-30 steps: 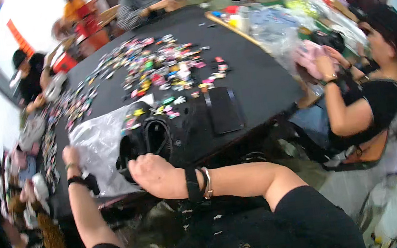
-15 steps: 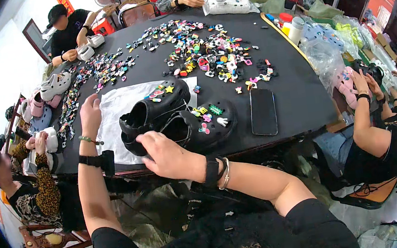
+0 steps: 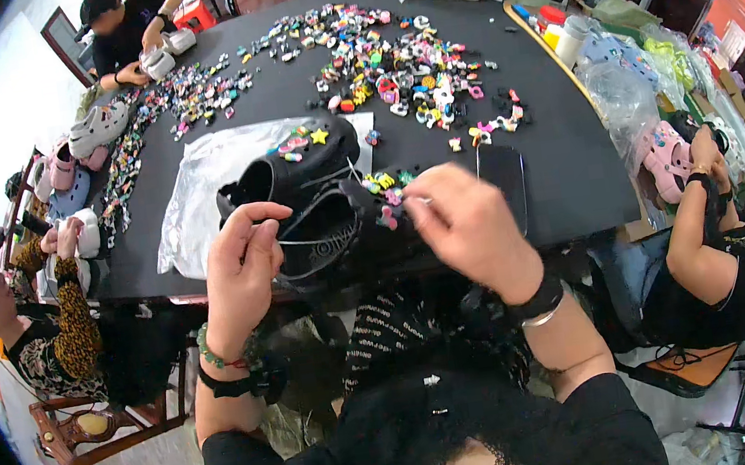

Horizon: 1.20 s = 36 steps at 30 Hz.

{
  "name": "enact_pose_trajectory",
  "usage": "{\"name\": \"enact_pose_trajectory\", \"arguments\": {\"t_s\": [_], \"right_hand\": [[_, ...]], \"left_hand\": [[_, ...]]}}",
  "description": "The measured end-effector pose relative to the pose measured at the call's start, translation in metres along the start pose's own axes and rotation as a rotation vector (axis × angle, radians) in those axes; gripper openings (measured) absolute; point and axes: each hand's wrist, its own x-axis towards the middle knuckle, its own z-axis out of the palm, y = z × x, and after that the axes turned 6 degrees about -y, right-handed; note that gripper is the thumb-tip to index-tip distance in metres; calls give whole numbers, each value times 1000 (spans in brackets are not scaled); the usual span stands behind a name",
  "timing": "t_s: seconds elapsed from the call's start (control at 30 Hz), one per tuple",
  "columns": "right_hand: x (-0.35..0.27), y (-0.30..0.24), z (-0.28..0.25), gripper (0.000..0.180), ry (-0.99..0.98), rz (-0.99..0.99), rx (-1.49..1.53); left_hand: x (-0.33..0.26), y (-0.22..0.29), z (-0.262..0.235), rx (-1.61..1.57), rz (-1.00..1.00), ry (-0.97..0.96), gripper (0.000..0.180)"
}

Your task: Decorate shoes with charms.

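Observation:
A pair of black clogs stands side by side on the table in front of me. Colourful charms sit on both the far clog [image 3: 338,144] and the near clog [image 3: 367,244]. A thin white cord [image 3: 304,242] runs from the pinched fingertips of my left hand [image 3: 241,262] across the near clog's opening. My right hand [image 3: 483,242], also pinched, is above that clog's toe, with a pale cord end showing at its fingertips. It partly covers the charms there. Beneath the clogs lies a white plastic bag [image 3: 180,214].
Loose shoe charms [image 3: 391,81] are heaped across the black table [image 3: 281,95]. A dark phone [image 3: 505,188] lies right of my right hand. White clogs [image 3: 99,129] stand at the left edge; bottles [image 3: 570,41] stand far right. Co-workers sit around, some handling shoes.
My left hand has come in from the bag's left side to the near clog's opening. My right hand has moved from the heels toward the toe. The cord is now stretched out between them.

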Motion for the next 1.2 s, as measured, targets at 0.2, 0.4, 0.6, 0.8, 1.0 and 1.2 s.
{"name": "enact_pose_trajectory", "arguments": {"t_s": [0.2, 0.4, 0.6, 0.8, 1.0, 1.2], "right_hand": [[-21, 34, -11, 10, 26, 213, 2], [-3, 36, 11, 16, -41, 35, -44], [0, 31, 26, 20, -89, 59, -157], [-1, 30, 32, 16, -33, 34, -154], [4, 34, 34, 17, -52, 94, -64], [4, 37, 33, 18, -52, 80, -94]], "left_hand": [[-5, -4, 17, -12, -75, -71, 16], [-10, 1, 35, 50, -47, -125, 19], [-10, -2, 45, 122, -30, -142, 25], [-11, -10, 52, 187, 10, -140, 30], [-9, -10, 40, -775, -453, -300, 35], [-10, -22, 37, -1280, -504, -207, 45]]}}
